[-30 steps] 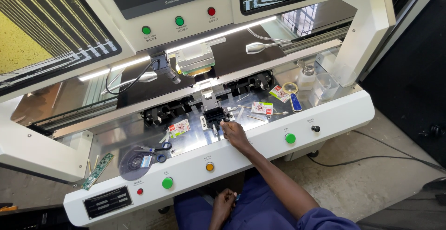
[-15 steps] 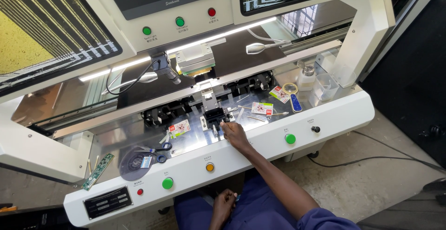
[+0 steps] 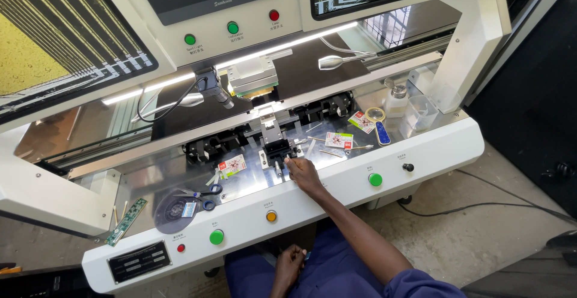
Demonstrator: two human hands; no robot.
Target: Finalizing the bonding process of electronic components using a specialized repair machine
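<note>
My right hand (image 3: 305,176) reaches over the white front panel onto the shiny metal deck (image 3: 252,181) of a bench machine. Its fingertips touch the base of the small black clamp fixture (image 3: 277,149) at the deck's centre. I cannot make out whether anything is pinched between the fingers. My left hand (image 3: 288,263) rests loosely curled on my lap in blue trousers, below the machine's edge. A pressing head (image 3: 253,78) and a small camera (image 3: 211,86) hang above the fixture.
Blue-handled scissors (image 3: 202,191) and a dark disc (image 3: 170,214) lie at the deck's left, with a green circuit strip (image 3: 126,221) beyond them. Small printed cards (image 3: 232,165), thin swabs (image 3: 336,147), a magnifier (image 3: 378,125) and a bottle (image 3: 396,99) lie around. Green buttons (image 3: 375,179) and a yellow one (image 3: 271,216) line the front.
</note>
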